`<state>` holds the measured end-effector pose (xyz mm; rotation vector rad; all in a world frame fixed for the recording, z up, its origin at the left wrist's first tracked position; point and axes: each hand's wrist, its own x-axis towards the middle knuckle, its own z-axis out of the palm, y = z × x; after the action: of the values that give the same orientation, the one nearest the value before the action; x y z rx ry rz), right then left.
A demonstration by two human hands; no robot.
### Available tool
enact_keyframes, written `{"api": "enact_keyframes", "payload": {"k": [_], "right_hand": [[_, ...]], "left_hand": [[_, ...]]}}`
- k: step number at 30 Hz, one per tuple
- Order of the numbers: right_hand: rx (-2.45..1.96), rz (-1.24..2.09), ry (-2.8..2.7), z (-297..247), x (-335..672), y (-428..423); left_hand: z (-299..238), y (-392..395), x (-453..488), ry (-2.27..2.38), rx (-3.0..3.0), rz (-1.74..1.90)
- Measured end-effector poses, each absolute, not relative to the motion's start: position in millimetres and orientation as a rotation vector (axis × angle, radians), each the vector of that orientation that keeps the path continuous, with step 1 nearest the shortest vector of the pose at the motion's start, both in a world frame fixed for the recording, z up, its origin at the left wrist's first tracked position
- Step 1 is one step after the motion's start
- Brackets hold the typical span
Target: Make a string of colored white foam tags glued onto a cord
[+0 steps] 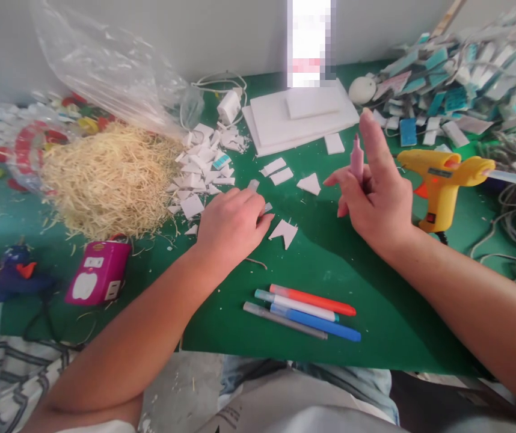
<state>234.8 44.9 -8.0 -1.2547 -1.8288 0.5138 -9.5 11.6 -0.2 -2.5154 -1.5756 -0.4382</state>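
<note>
My right hand [382, 201] is raised over the table at the right. Its curled fingers hold a pink marker [356, 161], tip up and uncapped, while the index finger sticks up. My left hand [233, 219] rests low over the green tabletop, its fingers curled under and mostly hidden. A small pale, translucent bit shows by its thumb; I cannot make out what it is. Just right of that hand lies a notched white foam piece [284, 233]. Further back are a white cut piece [309, 184] and two small white strips [280, 175].
Several markers [312, 300] lie near the front edge. A yellow glue gun [438, 186] stands at right, before tangled cords. At left are straw [113, 180], white scraps [199, 171] and a magenta power box [98, 272]. White boards [269, 129] lie at the back.
</note>
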Motion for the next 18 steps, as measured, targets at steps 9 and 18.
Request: {"api": "enact_keyframes", "payload": {"k": [9, 18], "right_hand": [[-1.271, 0.718, -1.787, 4.7, 231.1, 41.2], [-1.009, 0.875, -1.333, 46.0, 219.6, 32.4]], "left_hand": [[6.6, 0.0, -7.3, -1.245, -2.952, -0.426], [4.5, 2.7, -7.6, -1.315, -2.972, -0.222]]}}
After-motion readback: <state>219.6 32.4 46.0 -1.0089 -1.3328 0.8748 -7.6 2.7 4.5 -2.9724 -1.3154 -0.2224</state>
